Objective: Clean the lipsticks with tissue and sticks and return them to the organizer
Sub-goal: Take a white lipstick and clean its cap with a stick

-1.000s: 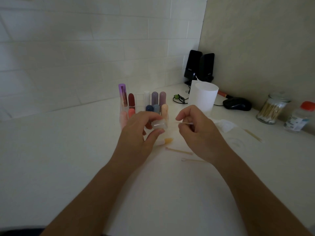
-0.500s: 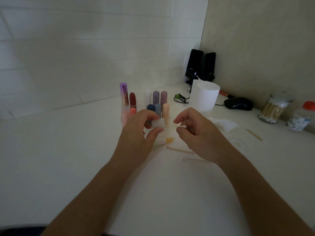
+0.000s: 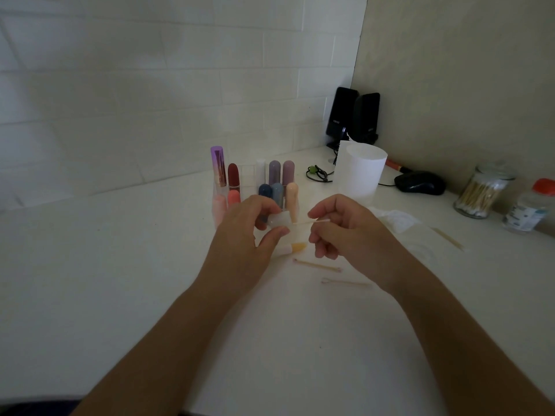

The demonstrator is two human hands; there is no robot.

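Over the middle of the table I have the left hand [image 3: 243, 235] pinching a clear cap [image 3: 279, 221], mouth turned to the right hand [image 3: 345, 232]. That hand pinches a stick [image 3: 303, 223] with its tip at the opening, I judge to swab inside. The uncapped lipstick [image 3: 292, 248] lies just below, 2 used sticks [image 3: 316, 265] lie nearby, and the organizer [image 3: 249, 175] stands behind.

Both arms uncovered: left forearm [image 3: 168, 325] and right forearm [image 3: 450, 325] bare to frame edge. The left hand [image 3: 240, 238] and right hand [image 3: 348, 232] bare. Dark cloth [image 3: 39, 408] at lower left edge.
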